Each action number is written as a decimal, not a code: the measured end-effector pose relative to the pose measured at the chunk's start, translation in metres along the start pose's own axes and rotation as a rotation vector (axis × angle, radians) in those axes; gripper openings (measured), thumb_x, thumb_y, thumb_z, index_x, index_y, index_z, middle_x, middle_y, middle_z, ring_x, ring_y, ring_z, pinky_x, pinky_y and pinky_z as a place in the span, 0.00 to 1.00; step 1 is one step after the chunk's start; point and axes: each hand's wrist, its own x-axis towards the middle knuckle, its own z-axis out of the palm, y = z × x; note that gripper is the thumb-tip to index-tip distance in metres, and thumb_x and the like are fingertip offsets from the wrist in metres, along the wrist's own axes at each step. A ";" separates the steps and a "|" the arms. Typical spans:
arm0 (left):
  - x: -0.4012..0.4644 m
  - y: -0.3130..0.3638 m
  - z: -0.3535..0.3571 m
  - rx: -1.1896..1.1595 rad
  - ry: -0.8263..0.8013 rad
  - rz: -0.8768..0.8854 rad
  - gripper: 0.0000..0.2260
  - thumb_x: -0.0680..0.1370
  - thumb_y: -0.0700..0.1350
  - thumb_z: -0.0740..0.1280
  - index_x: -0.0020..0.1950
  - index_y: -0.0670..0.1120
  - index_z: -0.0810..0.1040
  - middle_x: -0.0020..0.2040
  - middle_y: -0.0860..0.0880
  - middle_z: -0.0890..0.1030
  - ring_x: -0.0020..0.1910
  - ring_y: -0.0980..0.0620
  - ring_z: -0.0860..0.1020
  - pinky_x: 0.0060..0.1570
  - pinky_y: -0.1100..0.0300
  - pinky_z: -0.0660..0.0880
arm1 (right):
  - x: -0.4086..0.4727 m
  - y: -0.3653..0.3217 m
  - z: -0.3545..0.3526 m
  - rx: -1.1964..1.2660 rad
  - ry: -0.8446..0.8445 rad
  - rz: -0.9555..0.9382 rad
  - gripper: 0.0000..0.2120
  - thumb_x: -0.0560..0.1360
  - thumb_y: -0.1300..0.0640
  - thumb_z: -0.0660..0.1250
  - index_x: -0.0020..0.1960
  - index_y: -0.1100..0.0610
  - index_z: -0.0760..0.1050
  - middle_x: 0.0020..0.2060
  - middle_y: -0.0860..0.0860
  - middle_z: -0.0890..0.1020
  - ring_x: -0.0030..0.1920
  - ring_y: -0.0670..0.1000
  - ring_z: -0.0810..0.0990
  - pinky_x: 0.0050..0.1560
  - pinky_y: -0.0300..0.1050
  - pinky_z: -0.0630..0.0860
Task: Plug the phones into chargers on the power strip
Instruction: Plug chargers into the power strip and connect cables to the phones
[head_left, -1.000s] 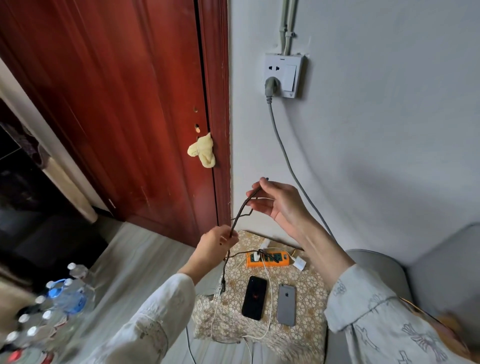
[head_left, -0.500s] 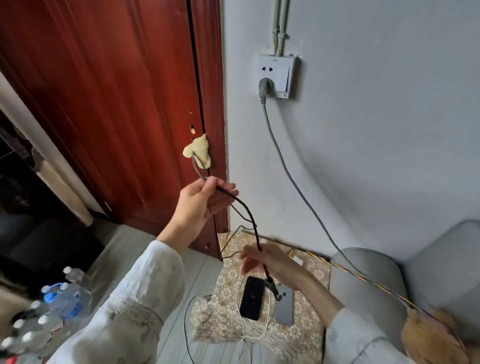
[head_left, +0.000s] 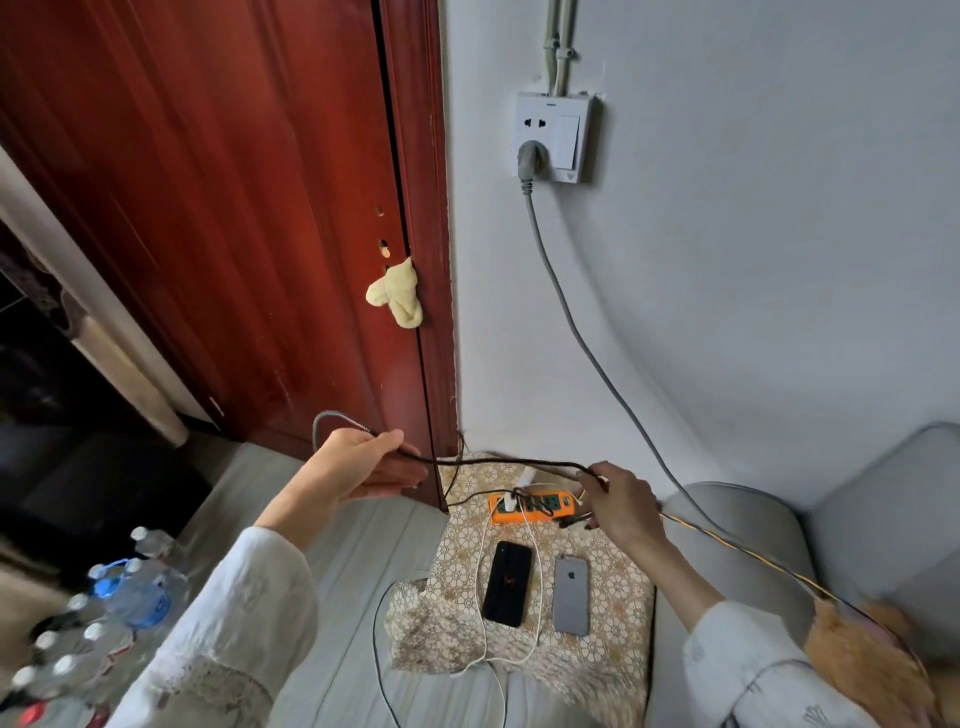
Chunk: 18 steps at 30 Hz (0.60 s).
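A dark braided charging cable (head_left: 498, 461) is stretched level between both hands, above the small table. My left hand (head_left: 363, 470) holds its left part, a grey loop of it curling up past the fingers. My right hand (head_left: 621, 501) grips its right end. Below them an orange power strip (head_left: 532, 508) lies on the patterned tablecloth (head_left: 618, 587), with a white charger (head_left: 506, 503) plugged in. A black phone (head_left: 508, 583) and a grey phone (head_left: 571, 594) lie side by side in front of the strip. A white cable (head_left: 540, 582) runs down between the two phones.
A grey cord (head_left: 582, 343) runs from the wall socket (head_left: 553, 136) down to the right. The red wooden door (head_left: 234, 218) stands left of the table, a yellow cloth (head_left: 397, 299) hanging on it. Water bottles (head_left: 124, 592) sit low left, a grey sofa (head_left: 779, 530) to the right.
My left hand has dropped from beside the yellow cloth to table height. My right hand has lifted off the phones and moved right, pulling the dark cable out level.
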 end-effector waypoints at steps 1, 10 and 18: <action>0.000 -0.003 -0.002 0.035 0.006 -0.018 0.13 0.78 0.44 0.61 0.41 0.40 0.82 0.34 0.45 0.85 0.34 0.53 0.84 0.28 0.65 0.78 | 0.000 -0.003 -0.001 0.252 -0.041 0.063 0.07 0.77 0.58 0.63 0.50 0.59 0.77 0.38 0.58 0.83 0.37 0.56 0.81 0.41 0.51 0.78; 0.015 -0.032 -0.005 0.253 0.032 -0.168 0.15 0.77 0.47 0.60 0.37 0.41 0.80 0.32 0.45 0.85 0.29 0.55 0.83 0.26 0.66 0.77 | 0.021 -0.016 -0.006 1.921 0.023 0.732 0.11 0.80 0.58 0.55 0.40 0.60 0.66 0.37 0.57 0.76 0.34 0.49 0.73 0.40 0.41 0.73; 0.025 -0.052 0.000 0.396 -0.106 -0.132 0.19 0.80 0.52 0.57 0.38 0.41 0.79 0.32 0.48 0.85 0.29 0.54 0.82 0.25 0.67 0.74 | -0.005 -0.019 0.004 1.160 -0.421 0.394 0.07 0.76 0.65 0.60 0.51 0.64 0.75 0.40 0.57 0.80 0.40 0.54 0.80 0.41 0.45 0.78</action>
